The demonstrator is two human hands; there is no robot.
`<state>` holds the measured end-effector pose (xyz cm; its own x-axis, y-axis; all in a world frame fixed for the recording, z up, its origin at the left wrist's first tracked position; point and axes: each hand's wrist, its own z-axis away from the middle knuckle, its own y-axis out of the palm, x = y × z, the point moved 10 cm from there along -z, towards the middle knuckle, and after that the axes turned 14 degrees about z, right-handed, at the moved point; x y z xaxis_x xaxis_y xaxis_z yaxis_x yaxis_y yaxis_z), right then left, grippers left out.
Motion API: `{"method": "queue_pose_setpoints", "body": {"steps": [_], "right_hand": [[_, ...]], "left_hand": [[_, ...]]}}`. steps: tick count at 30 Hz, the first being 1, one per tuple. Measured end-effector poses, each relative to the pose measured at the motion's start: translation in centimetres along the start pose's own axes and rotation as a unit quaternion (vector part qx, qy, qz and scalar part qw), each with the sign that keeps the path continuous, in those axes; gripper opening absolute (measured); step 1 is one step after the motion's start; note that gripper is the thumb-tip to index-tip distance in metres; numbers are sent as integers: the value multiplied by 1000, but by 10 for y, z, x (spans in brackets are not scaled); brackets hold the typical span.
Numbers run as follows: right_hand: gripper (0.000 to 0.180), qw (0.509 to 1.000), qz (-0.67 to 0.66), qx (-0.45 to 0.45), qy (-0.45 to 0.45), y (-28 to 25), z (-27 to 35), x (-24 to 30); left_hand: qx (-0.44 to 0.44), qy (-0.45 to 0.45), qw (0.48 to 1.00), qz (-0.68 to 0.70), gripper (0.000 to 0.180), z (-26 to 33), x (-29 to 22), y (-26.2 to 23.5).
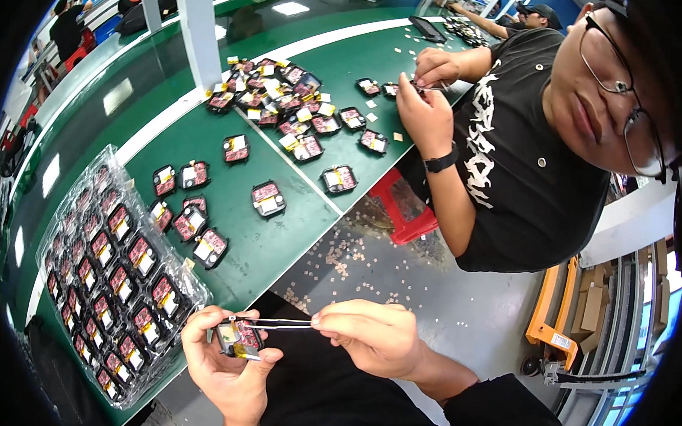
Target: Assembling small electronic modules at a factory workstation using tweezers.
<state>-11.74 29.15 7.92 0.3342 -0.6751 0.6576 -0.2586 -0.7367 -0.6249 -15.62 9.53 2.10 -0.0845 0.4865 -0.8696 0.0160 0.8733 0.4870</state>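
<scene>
My left hand (227, 359) grips a small black module with a red top and a yellow tab (237, 338), held over my lap near the table's edge. My right hand (370, 336) pinches a pair of metal tweezers (277, 324) whose tips touch the module. On the green table, beside my left hand, lies a clear plastic tray (58, 233) filled with several of the same modules in rows.
Loose modules (268, 198) lie scattered across the green table (227, 246), with a heap (277, 98) farther back. A co-worker in a black shirt (508, 159) sits at right, both hands (424, 92) on a small part. Paper scraps litter the floor (369, 259); a red stool (401, 207) stands there.
</scene>
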Motion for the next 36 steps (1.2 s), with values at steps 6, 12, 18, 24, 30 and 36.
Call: {"method": "queue_pose_setpoints", "body": {"steps": [6, 12, 18, 24, 30, 36], "right_hand": [[27, 1000, -15, 12, 1, 0, -2, 3], [29, 999, -24, 39, -4, 10, -3, 2], [30, 997, -27, 68, -4, 22, 0, 0], [30, 995, -18, 96, -11, 31, 0, 3], [31, 994, 2, 106, -28, 38, -1, 6], [31, 992, 20, 117, -42, 41, -2, 8]], "left_hand": [[51, 19, 998, -12, 67, 2, -15, 10], [59, 10, 998, 8, 67, 2, -17, 7], [55, 4, 998, 9, 69, 4, -17, 2], [50, -11, 999, -2, 72, 4, -19, 1], [58, 0, 998, -1, 73, 4, -19, -3], [56, 2, 998, 12, 68, 6, -17, -9]]}}
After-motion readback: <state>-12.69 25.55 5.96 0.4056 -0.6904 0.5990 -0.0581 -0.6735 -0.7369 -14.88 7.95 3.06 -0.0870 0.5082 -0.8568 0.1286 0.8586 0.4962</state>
